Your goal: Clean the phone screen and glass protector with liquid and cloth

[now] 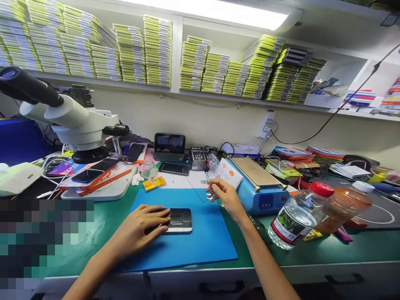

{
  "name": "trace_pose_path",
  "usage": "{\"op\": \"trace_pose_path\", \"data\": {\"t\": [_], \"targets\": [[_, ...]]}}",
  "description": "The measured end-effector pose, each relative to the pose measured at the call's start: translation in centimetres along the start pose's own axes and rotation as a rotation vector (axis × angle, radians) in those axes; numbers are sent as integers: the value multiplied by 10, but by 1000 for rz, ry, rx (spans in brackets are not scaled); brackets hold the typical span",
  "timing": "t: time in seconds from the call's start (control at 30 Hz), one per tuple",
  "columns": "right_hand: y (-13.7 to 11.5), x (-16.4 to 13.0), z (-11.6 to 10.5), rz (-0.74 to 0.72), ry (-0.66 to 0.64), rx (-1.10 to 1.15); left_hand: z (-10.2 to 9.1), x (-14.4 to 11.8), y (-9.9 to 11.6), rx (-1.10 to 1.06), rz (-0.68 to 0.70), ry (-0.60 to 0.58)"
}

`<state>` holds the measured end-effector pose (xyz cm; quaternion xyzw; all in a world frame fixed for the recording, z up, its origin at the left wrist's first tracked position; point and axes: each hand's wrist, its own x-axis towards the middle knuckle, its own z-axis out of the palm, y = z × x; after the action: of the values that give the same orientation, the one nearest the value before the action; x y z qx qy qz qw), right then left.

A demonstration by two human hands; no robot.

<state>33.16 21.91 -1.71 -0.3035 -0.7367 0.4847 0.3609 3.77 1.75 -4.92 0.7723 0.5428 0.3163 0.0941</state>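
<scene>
Our left hand [146, 223] rests on phone [181, 221], fingers apart, atop blue mat [206, 248]. Our right hand [227, 197] curls fingers; cannot tell grip. 2 bottles [292, 223], blue machine [248, 196] crowd right side.

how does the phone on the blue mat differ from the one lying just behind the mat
The phone on the mat is partly covered by the left hand; the rear phone lies untouched. The mat phone looks larger in view, the rear phone smaller. Both lie flat, dark face up.
</scene>
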Motion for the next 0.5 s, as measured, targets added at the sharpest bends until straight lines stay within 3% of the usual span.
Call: {"op": "trace_pose_path", "data": {"t": [0.2, 0.37, 0.5], "targets": [[-15, -12, 24, -166, 21, -62, -11, 28, 15, -276, -306, 186], [-25, -17, 33, -276, 88, -150, -21, 75, 22, -556, -323, 153], [-28, -19, 33, -347, 154, -225, -19, 95, 18, -691, -338, 130]]}}
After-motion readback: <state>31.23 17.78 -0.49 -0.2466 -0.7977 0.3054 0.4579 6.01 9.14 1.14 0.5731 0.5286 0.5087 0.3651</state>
